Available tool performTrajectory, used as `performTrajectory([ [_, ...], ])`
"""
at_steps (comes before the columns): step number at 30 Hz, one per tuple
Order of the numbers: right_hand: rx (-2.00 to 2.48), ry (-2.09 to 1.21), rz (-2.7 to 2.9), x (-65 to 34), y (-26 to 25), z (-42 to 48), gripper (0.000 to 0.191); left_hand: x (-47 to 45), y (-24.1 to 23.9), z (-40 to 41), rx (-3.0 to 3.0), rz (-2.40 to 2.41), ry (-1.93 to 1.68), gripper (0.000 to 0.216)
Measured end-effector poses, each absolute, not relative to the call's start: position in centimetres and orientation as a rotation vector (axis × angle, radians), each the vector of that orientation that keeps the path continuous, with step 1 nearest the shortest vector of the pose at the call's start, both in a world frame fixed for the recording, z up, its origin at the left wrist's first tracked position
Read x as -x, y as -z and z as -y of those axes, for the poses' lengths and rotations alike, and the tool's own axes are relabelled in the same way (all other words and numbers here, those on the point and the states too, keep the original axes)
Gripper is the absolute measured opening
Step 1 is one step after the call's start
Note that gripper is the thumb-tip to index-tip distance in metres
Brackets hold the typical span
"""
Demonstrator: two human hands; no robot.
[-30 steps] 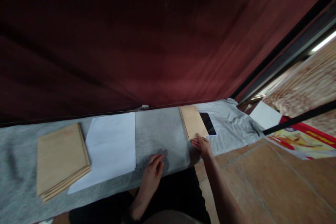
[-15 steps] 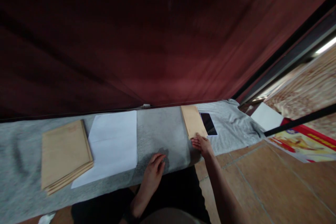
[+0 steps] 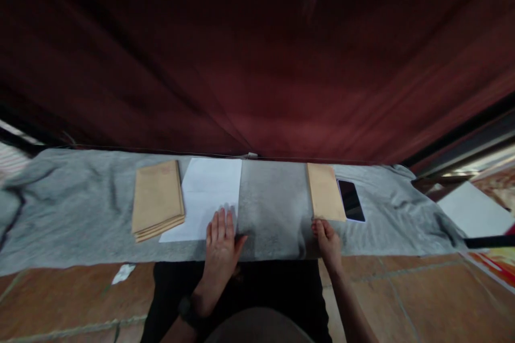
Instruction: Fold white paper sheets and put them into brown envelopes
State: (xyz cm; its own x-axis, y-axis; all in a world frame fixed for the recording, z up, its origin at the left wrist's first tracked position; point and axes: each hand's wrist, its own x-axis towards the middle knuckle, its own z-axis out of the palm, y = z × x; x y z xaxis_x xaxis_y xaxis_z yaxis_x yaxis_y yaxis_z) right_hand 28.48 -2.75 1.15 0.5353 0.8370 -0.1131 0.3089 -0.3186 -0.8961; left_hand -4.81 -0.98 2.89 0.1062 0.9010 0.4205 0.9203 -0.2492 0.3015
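My left hand lies flat with fingers stretched out, its fingertips on the near right corner of a white sheet of paper on the grey cloth. My right hand rests on the cloth just below the near edge of a brown envelope; its fingers look loosely extended and hold nothing. A stack of brown envelopes lies left of the white sheet. A black phone lies just right of the single envelope.
A dark red curtain hangs behind the cloth. Brown tiled floor runs along the near side, with a small white scrap on it. Another white sheet and a colourful printed mat lie at the far right.
The view has swung left. My left hand moved left from the bare cloth onto the white sheet's corner. My right hand drew back slightly from the single envelope.
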Motion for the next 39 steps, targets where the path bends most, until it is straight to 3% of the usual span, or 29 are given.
performTrajectory([
  [4, 1.99, -0.558, 1.11, -27.7, -1.3, 3.1, 0.055, 6.8, -1.4, 1.1, 2.295, 1.964, 0.744, 0.072],
  [13, 2.011, -0.491, 1.189, -27.3, -1.8, 3.2, 0.058, 6.1, -2.9, 1.2, 2.336, 2.148, 0.686, 0.038],
  [21, 2.024, -0.455, 1.205, -27.4, -1.2, 3.3, 0.058, 8.0, -4.6, -0.2, 2.392, 2.343, 0.923, 0.026],
  [25, 2.024, -0.452, 1.225, -27.4, -1.1, 3.3, 0.056, 9.7, -4.7, -1.5, 2.116, 2.689, 1.236, 0.023],
  [30, 2.063, -0.402, 1.242, -27.1, -1.3, 3.3, 0.058, 9.6, -4.5, -2.3, 1.905, 2.772, 1.813, 0.034],
  [39, 2.003, -0.438, 1.279, -26.7, -1.8, 3.3, 0.051, 9.7, -5.2, -2.1, 1.555, 3.004, 2.321, 0.043],
])
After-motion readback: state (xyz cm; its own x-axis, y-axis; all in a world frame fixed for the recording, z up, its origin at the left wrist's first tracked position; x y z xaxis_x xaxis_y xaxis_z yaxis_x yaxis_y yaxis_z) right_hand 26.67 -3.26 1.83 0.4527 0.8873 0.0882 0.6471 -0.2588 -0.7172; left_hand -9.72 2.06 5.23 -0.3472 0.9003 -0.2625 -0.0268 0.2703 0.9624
